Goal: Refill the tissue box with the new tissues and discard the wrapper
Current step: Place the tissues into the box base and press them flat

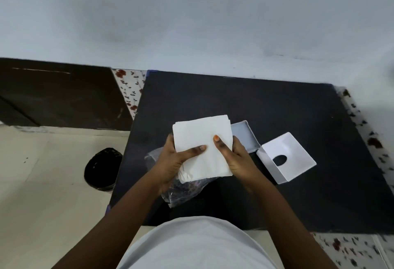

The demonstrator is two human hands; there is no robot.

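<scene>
Tissues [204,147], a thick white stack, sit at the centre of the head view, held up above a dark tabletop [277,102]. The left hand [172,162] grips the stack's left edge, thumb laid across its top face and fingers tucked beneath. The right hand [236,157] clasps the right edge the same way, its thumb, with an orange-tinted nail, pressed onto the top sheet. Both hands are closed on the stack; its near lower-left corner looks a little ruffled.

Under the stack and the left wrist, a crumpled clear plastic wrapper [183,192] lies on the tabletop, spreading toward the lower centre of the frame. Just right of the stack, partly hidden behind the right hand, is an open grey box base [245,134], a shallow tray with low walls. Touching its lower right corner, or very nearly so, lies a white box cover [287,153] with a dark oval opening in its top face, tilted diagonally in the right middle of the frame.

Off the table's left edge, on a pale floor [42,183] in the lower left of the frame, stands a round bin [102,168] lined with a black bag. A plain pale wall [191,12] fills the upper half. A white garment [196,245] shows at bottom centre.
</scene>
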